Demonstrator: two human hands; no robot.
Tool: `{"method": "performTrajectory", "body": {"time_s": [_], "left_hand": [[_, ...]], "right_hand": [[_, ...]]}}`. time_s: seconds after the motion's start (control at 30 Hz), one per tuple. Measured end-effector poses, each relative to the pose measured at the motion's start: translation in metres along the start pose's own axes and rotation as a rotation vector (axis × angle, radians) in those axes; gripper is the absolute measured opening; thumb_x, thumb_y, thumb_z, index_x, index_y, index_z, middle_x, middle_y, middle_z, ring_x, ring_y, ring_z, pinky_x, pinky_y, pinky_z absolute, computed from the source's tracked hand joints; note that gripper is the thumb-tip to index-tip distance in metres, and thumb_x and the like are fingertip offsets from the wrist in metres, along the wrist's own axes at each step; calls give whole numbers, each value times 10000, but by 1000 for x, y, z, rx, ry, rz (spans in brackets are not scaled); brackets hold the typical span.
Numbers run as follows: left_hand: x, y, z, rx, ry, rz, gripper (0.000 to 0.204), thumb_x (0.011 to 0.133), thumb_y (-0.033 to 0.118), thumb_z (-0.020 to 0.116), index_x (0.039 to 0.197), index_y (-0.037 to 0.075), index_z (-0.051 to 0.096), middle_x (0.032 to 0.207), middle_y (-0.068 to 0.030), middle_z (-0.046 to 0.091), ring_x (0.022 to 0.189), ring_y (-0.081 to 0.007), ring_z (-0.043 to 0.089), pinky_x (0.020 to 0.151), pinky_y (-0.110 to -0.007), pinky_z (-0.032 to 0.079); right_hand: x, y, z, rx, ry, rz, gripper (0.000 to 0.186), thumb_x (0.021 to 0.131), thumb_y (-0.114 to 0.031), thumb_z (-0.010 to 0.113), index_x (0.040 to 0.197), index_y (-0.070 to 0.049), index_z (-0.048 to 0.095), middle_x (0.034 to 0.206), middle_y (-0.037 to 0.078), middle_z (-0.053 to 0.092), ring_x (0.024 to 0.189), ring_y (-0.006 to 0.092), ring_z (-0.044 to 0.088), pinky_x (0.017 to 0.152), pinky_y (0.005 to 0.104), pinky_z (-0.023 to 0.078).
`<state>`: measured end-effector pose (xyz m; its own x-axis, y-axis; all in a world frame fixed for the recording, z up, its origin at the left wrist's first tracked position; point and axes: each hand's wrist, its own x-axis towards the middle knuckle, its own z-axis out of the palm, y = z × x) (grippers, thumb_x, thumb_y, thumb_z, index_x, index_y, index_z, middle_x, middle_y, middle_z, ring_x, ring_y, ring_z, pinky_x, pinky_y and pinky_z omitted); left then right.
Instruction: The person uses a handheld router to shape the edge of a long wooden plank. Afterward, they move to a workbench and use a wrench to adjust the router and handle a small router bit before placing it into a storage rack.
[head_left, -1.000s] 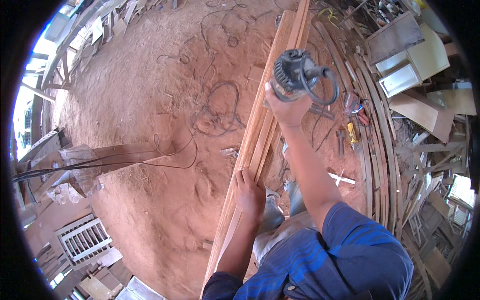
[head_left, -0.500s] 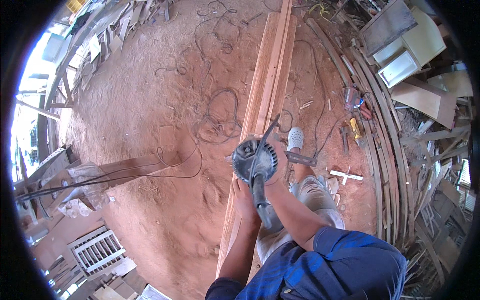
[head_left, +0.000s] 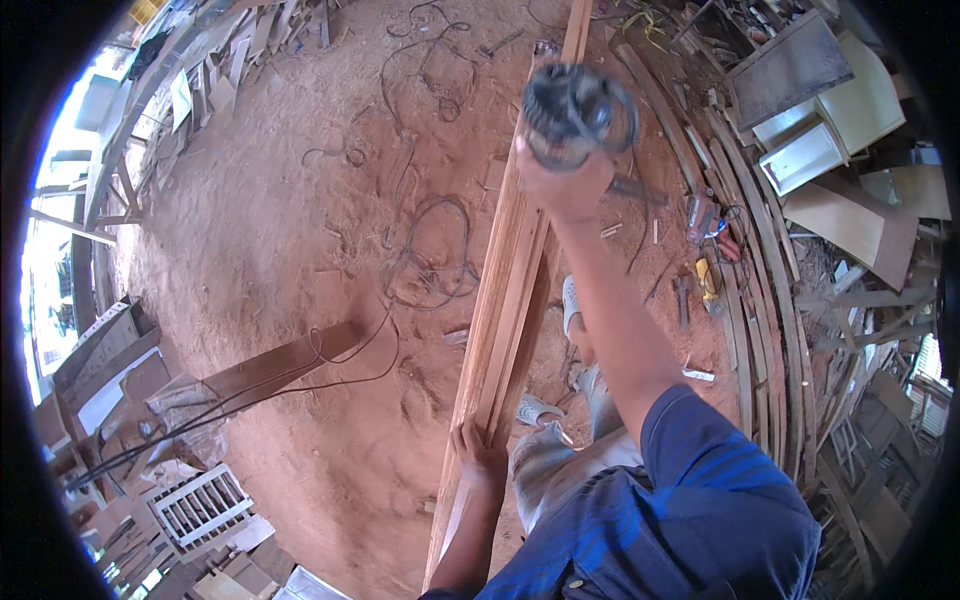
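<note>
My right hand is closed on a black power tool with a round, vented motor housing, blurred by motion. It is raised over the far part of a long reddish wooden plank, and a dark bar sticks out to its right. Nearer my body, my left hand holds the plank, its fingers bent over the top and left edge. Lengthwise steps or strips run along the plank. Whether the tool touches the wood cannot be made out.
Black cable lies looped on the dirt floor to the left. At the right are a hammer, a yellow tool, a red-grey power tool and long boards. Panels and scrap wood pile along both sides; a slatted frame lies lower left.
My right hand has carried the power tool away from my body, up toward the plank's far end, and its arm is stretched out. My left hand has slid nearer along the plank.
</note>
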<state>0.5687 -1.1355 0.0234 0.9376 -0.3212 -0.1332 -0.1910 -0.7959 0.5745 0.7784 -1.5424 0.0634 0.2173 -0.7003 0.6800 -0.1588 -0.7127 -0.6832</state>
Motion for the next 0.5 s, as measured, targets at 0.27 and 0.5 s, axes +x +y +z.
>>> {"method": "performTrajectory", "body": {"time_s": [0.27,0.5], "left_hand": [[28,27,-14,56,-58,45,540,749,135,781,1227,7,563,1061,-226,602,1014,-450,594,888,-537,508],[224,213,37,12,-136,31,501,784,235,809,1136,-2,542,1088,-236,584,1052,-453,577,895,-543,499]], "right_hand": [[159,107,87,-160,31,131,708,634,-515,888,1086,-4,699,944,195,770,865,350,776,780,439,625],[179,121,102,-17,-26,153,652,676,-435,893,1105,5,676,949,168,772,850,298,782,762,409,630]]}}
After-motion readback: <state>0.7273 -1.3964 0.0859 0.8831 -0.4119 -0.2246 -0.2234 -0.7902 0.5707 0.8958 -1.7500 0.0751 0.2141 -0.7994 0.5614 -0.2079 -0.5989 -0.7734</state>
